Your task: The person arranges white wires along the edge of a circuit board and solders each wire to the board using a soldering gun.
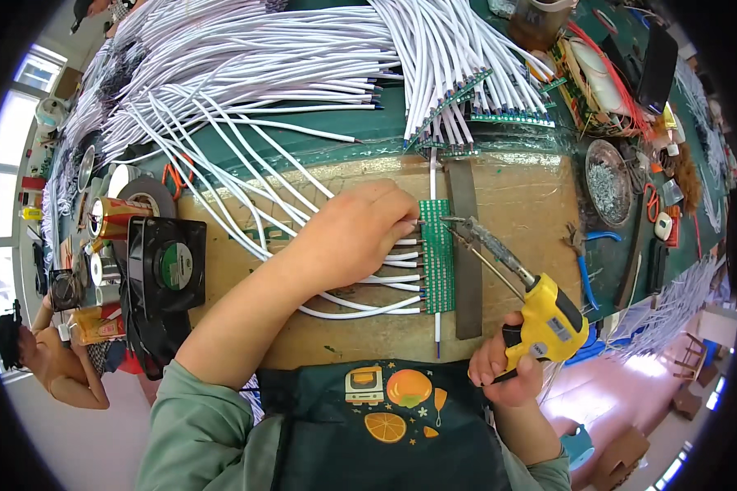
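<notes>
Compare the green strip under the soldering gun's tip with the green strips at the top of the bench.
The green strip under the tip lies alone on the brown board, running top to bottom; the far strips lie heaped on the dark green mat, at angles. Its white wires leave leftward; theirs fan up and back. The left hand and soldering gun work it; the others lie untouched. All are narrow and wired.

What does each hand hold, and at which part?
The right hand holds a yellow soldering gun by its handle. The left hand pinches the end of a white wire against the green circuit strip with its fingers.
</notes>
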`<action>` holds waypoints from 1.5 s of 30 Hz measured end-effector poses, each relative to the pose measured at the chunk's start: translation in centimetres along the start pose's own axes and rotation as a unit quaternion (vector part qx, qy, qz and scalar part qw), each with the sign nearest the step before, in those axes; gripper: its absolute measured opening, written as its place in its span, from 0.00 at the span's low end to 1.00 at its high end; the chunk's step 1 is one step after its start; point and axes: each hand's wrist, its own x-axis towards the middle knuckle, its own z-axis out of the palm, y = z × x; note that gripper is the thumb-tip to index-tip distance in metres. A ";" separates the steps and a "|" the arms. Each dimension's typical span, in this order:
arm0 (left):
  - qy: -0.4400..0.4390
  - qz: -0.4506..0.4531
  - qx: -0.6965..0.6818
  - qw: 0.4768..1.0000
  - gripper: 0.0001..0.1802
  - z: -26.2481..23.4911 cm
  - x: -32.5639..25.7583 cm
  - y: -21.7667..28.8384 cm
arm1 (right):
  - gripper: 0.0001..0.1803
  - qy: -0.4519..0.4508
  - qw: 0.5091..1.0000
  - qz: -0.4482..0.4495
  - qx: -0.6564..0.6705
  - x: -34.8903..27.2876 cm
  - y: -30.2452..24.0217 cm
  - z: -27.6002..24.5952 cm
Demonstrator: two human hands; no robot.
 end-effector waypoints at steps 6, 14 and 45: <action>0.013 0.014 0.003 1.000 0.06 0.4 -0.1 -0.4 | 0.41 0.023 1.000 0.006 -0.003 -0.3 0.2 0.2; 0.036 0.031 0.052 0.998 0.05 0.5 -0.5 0.1 | 0.42 0.066 0.990 -0.010 -0.127 -0.5 -0.2 1.2; 0.006 -0.044 0.011 0.999 0.05 0.7 -0.1 0.8 | 0.11 0.075 0.956 0.045 -0.281 -1.2 -0.4 1.2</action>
